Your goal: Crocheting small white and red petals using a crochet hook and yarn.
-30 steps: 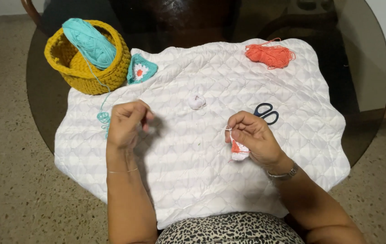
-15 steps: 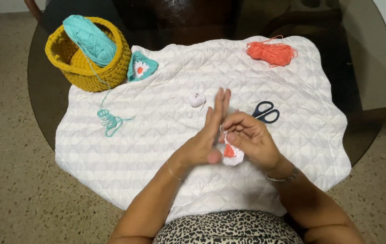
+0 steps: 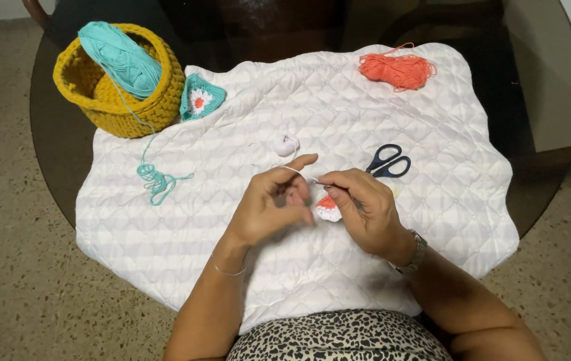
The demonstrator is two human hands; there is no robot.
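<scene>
Near the bench's front edge, the right hand (image 3: 365,210) pinches a small white-and-orange crochet piece (image 3: 329,209) while the left hand (image 3: 268,207), fingers curled together, tensions white yarn (image 3: 292,170) for stitching.

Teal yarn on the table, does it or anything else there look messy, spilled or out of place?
Slightly. A strand runs from the teal yarn ball in the yellow basket down over its rim and ends in a loose tangle on the white quilted mat, well left of both hands. The orange yarn is a loose heap too. Nothing looks damaged or spilled.
</scene>
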